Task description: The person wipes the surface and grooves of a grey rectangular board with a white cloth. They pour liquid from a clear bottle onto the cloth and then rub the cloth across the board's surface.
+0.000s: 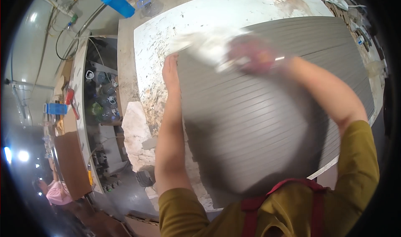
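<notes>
A large grey panel (250, 124) with thin parallel grooves lies flat before me on a white board. My right hand (255, 55), in a dark red glove, is smeared by motion over the panel's far left part. It is closed on a white rag (211, 47), also blurred, which spreads leftward past the panel's far left corner. My left hand (170, 72) is bare and rests at the panel's left edge near that corner, with its visible fingers stretched out; the thumb is hidden.
The white board (152, 41) under the panel is stained with dark specks. A blue bottle (118, 3) stands at the far left of the table. Left of it, a shelf holds several clear plastic bottles (106, 89). A person in pink (58, 193) is at the lower left.
</notes>
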A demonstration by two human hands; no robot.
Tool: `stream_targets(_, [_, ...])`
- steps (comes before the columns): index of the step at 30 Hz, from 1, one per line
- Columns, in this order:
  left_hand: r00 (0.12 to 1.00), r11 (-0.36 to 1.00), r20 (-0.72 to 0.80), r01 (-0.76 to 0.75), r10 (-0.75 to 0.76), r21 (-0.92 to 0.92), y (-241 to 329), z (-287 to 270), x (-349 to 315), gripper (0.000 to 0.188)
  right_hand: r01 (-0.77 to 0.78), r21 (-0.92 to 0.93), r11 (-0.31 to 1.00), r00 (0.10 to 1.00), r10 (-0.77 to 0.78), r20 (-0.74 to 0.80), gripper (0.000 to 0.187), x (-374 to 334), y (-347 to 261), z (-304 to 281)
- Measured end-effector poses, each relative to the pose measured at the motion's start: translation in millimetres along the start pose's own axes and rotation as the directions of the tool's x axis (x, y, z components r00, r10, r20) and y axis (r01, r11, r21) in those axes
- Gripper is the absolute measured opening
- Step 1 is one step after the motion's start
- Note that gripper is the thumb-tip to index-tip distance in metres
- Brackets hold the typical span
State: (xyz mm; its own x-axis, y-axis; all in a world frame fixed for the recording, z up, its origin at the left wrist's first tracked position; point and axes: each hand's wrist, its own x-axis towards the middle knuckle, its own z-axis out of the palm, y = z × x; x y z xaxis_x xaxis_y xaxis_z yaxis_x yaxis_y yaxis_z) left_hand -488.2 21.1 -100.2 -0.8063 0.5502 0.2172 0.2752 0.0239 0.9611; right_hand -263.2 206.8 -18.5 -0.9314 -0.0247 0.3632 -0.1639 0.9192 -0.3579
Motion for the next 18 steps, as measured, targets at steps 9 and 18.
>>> stream_targets(9, [1.000,0.997,0.002,-0.024,0.024,0.074,-2,-2,1,0.031,-0.106,-0.040,0.994,0.994,0.106,0.005,0.025,21,-29,-1])
stream_targets(18, [0.995,0.991,-0.006,-0.094,0.095,0.097,9,-5,-2,0.030,-0.165,0.088,0.982,0.986,0.161,0.051,0.022,-32,32,-42])
